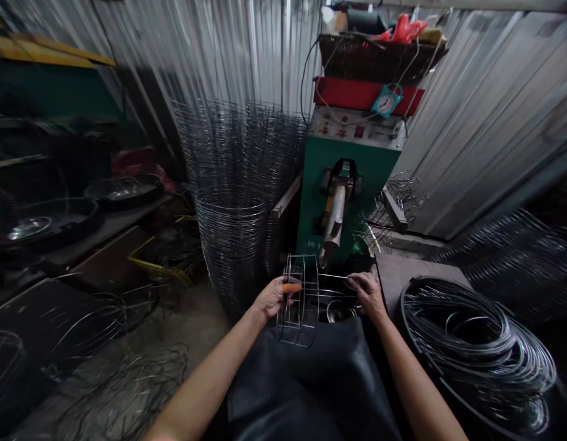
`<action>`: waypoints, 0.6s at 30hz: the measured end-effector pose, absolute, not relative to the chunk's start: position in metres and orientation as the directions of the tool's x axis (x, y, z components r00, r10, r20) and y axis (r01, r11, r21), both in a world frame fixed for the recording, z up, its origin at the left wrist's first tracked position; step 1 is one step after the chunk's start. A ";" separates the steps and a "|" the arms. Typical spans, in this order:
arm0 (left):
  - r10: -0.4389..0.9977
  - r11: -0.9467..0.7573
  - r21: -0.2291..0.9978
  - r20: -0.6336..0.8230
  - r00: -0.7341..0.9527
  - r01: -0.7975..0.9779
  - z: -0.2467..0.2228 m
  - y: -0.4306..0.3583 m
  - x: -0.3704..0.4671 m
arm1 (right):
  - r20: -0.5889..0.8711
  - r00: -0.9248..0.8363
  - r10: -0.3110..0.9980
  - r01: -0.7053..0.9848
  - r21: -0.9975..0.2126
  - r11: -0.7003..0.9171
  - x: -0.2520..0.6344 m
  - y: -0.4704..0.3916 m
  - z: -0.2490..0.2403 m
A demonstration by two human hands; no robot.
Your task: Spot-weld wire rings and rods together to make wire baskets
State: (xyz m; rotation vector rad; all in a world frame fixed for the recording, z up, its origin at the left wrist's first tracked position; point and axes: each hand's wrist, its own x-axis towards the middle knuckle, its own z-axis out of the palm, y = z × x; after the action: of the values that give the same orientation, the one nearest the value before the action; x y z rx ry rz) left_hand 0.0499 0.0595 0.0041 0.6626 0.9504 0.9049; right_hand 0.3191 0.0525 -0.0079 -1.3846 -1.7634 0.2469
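Note:
My left hand (273, 298) is closed on a wire frame (303, 315) made of thin bent metal rods, held upright above my lap. An orange sleeve (292, 287) covers one of its fingers or thumb. Between the fingertips of my right hand (368, 291) is the end of a thin metal wire (333, 277), which runs left to the frame; whether it touches the frame I cannot tell. Just beyond both hands, the metal arm (334, 223) of a green machine (350, 152) points down toward them. A dark apron (306, 386) covers my lap.
Tall stacks of wire rings (232, 233) stand left of the machine. A large round tub (405, 306) of wire hoops is at my right, beside a low bench (396, 275). Loose wires (127, 386) cover the floor at left, near a yellow crate (166, 263).

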 end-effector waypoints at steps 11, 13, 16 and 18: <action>0.853 0.520 0.778 -0.449 0.266 -0.353 -0.004 0.076 0.064 | 0.446 -0.048 0.894 0.672 -0.648 0.359 0.331 0.069 -0.020; 0.853 0.520 0.773 -0.448 0.266 -0.364 -0.005 0.079 0.065 | 0.441 -0.052 0.896 0.663 -0.656 0.361 0.332 0.071 -0.021; 0.856 0.515 0.772 -0.438 0.275 -0.372 -0.007 0.082 0.066 | 0.436 -0.059 0.898 0.662 -0.656 0.362 0.333 0.075 -0.023; 0.855 0.516 0.772 -0.437 0.281 -0.371 -0.008 0.084 0.066 | 0.432 -0.060 0.900 0.666 -0.655 0.359 0.334 0.077 -0.024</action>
State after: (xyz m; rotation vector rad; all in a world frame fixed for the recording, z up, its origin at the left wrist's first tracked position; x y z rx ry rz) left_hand 0.0663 0.0838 -0.0082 0.6006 0.9600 0.8902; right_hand 0.3335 0.0768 -0.0238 -1.3792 -1.7965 0.3581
